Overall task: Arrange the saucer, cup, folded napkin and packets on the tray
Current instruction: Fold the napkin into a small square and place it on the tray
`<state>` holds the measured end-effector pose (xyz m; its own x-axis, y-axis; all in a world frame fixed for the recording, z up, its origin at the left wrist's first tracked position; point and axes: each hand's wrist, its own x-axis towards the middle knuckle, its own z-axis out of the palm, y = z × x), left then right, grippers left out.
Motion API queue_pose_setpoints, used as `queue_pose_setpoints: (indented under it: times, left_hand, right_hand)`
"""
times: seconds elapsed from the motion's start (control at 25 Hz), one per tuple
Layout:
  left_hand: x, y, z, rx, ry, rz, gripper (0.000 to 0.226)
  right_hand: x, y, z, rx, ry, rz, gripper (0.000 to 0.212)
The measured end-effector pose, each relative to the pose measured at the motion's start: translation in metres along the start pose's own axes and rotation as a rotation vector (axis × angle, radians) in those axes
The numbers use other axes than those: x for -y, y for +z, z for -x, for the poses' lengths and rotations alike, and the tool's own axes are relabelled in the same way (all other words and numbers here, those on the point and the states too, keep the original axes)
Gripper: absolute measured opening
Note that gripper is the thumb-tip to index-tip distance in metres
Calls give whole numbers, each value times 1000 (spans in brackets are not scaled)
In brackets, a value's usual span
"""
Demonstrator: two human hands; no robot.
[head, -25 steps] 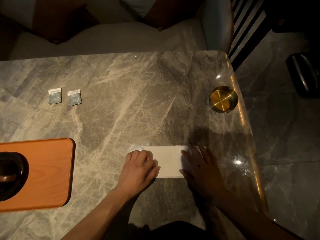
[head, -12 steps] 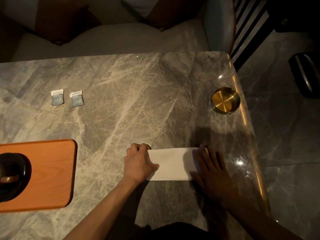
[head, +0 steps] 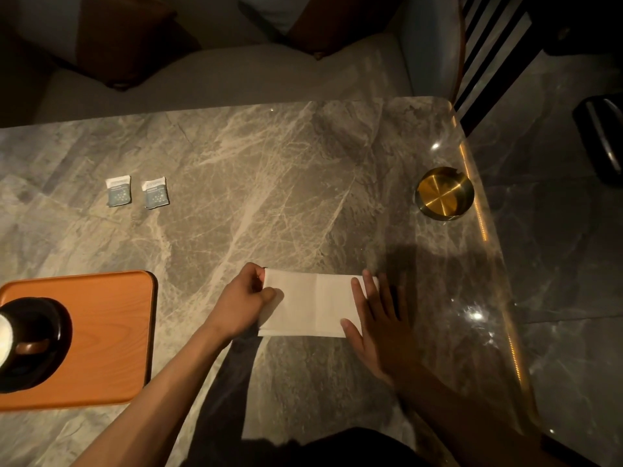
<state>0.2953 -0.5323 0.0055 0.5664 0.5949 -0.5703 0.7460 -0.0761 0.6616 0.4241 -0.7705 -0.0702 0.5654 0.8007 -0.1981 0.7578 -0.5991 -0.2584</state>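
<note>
A white folded napkin point(head: 313, 303) lies flat on the marble table near me. My left hand point(head: 244, 303) pinches its left edge between thumb and fingers. My right hand point(head: 377, 323) lies flat with spread fingers on its right end. At the left sits the orange wooden tray point(head: 108, 332). On it rests a black saucer point(head: 57, 335) carrying a dark cup point(head: 13, 338), both cut off by the frame edge. Two small blue-white packets point(head: 118, 191) point(head: 155, 193) lie side by side on the table, beyond the tray.
A round brass ashtray point(head: 443, 196) stands near the table's right edge point(head: 485, 230). A cushioned sofa runs behind the table's far side. Dark tiled floor lies to the right.
My left hand slid left off the napkin's top and closed on its left edge. My right hand shifted right, uncovering more of the napkin.
</note>
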Motion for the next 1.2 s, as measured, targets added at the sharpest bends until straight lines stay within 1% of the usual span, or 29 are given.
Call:
queue_pose_setpoints:
  times: [0.08,0.2,0.32,0.44,0.6,0.72,0.92,1.08,1.2]
  left_hand:
    - [-7,1,11,-56,99,-21,22]
    - [-19,13,24,-59,190,31,22]
    - [-36,31,30,-96,217,49,31]
    - [-49,49,34,-117,238,-2,36]
    - [-61,73,39,-146,244,-79,39]
    - [-68,92,39,-137,245,-130,40]
    - [-73,120,34,-123,233,-211,33]
    - [-74,138,27,-87,216,-222,31]
    - [-74,149,20,-104,194,-241,26]
  right_hand:
    - [8,2,-1,-14,6,-6,74]
    - [9,0,-2,-31,2,-38,75]
    - [-2,-5,4,-37,-4,-45,78]
    - [-22,-4,27,-35,-40,-7,76]
    - [-40,2,52,-7,-61,-7,73]
    - [-43,5,56,2,-85,0,73]
    - [-43,6,56,-6,-123,21,71]
    - [-46,9,55,2,-140,81,68]
    - [-46,12,55,7,-143,109,71]
